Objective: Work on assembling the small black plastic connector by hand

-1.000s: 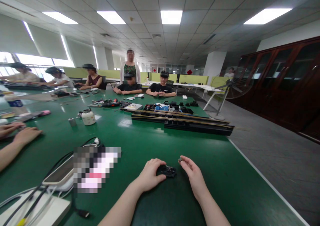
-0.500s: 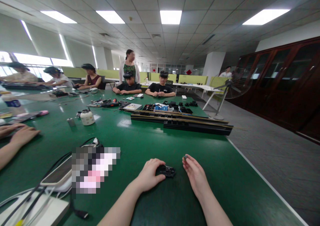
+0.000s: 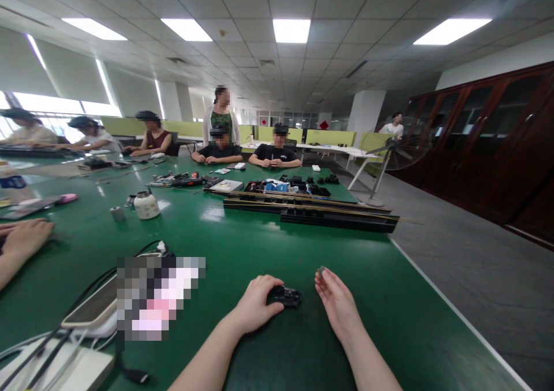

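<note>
Low on the green table (image 3: 268, 350), my left hand (image 3: 255, 303) is closed round the left end of an open black computer mouse (image 3: 287, 297). The mouse lies flat, its inner parts exposed at the right end; the rest is hidden under my fingers. To the right and apart from it, my right hand (image 3: 337, 301) pinches a small grey round piece (image 3: 321, 271) between thumb and fingertips. The piece is too small to make out fully.
Long black rails (image 3: 337, 220) with thin brass-coloured rods lie ahead. A phone (image 3: 93, 304), cables and a white box (image 3: 56, 368) are at left, near a co-worker's hand (image 3: 26, 241). A white jar (image 3: 146, 205) stands beyond; a fan (image 3: 389, 148) stands right of the table.
The view has turned slightly right, so everything sits a little further left. My hands keep nearly the same pose and hold. The co-worker's hand at left has shifted left.
</note>
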`<action>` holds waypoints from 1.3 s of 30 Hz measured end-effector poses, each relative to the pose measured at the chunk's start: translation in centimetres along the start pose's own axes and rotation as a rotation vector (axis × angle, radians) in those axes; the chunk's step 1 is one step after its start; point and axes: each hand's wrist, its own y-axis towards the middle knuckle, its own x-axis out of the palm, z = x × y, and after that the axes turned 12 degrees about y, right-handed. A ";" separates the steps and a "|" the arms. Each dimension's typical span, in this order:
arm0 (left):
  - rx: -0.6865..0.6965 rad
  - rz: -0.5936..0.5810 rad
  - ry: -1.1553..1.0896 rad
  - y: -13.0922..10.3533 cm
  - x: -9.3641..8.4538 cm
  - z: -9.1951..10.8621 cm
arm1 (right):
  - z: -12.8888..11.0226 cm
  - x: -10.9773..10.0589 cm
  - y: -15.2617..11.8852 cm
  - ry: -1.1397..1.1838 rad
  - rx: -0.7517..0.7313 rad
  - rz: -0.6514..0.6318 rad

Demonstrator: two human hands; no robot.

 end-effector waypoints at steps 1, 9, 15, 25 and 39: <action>-0.001 -0.001 0.000 0.0 0.0 0.0 | 0.0 0.0 0.0 -0.002 -0.001 0.000; -0.005 -0.006 0.001 -0.1 0.0 0.1 | 0.0 0.0 -0.1 -0.044 -0.023 0.002; -0.006 -0.012 0.000 -0.1 -0.2 0.3 | 0.0 0.1 -0.1 -0.083 -0.036 0.005; 0.009 0.005 -0.001 -0.1 0.0 0.1 | 0.0 0.2 -0.2 -0.058 -0.025 0.001; -0.007 -0.011 0.012 -0.1 -0.1 0.2 | -0.1 0.4 -0.5 -0.129 -0.039 -0.026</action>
